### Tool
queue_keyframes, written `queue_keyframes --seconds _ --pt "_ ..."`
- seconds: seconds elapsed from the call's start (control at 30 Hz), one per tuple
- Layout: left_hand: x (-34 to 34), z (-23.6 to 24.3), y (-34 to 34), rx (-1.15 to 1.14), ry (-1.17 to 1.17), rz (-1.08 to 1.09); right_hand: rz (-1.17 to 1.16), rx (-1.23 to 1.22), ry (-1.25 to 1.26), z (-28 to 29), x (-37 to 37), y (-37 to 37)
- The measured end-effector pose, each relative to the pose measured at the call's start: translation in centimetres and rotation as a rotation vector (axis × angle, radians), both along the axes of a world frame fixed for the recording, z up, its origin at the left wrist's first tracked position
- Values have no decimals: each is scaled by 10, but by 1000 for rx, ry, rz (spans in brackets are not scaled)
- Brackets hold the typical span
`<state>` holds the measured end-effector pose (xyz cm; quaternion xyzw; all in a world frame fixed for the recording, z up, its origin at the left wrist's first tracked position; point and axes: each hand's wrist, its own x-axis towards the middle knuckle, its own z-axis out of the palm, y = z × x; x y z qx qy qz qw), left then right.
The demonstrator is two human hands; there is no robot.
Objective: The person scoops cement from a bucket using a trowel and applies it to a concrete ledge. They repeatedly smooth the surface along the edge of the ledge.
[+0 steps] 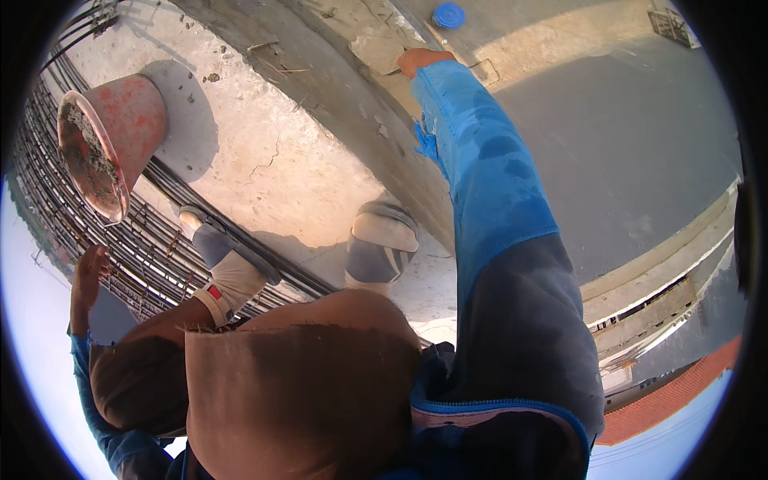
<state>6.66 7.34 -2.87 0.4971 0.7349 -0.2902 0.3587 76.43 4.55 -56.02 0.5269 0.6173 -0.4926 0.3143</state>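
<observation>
My right arm, in a blue and dark sleeve, stretches to the far side, where my right hand (pixel 424 61) is low over the concrete ledge. Its fingers are curled and mostly hidden; what they hold cannot be made out. A flat grey patch (pixel 382 50), perhaps mortar or a blade, lies right beside the fingers. My left hand (pixel 90 278) is raised at the left, beyond my knee, with loosely bent fingers apart and nothing in them. Nearest to it is a faded red bucket (pixel 138 120), tilted in view, with grey mortar (pixel 86 148) inside.
Bundled steel bars (pixel 152 260) run along the left under the bucket. My shoes (pixel 382 240) stand on a cracked concrete slab (pixel 248 136). A round blue object (pixel 449 15) lies beyond my right hand. A smooth grey surface (pixel 624 152) spreads right, with a tiled roof (pixel 672 396) below.
</observation>
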Motion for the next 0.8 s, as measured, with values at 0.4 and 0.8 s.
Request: queue_keyframes --seconds 0.4,0.8 --pt "9 0 23 -1 24 -152 35 -57 116 42 13 -81" --pt "24 -3 97 32 90 -206 -542 -1 -26 44 80 -317"
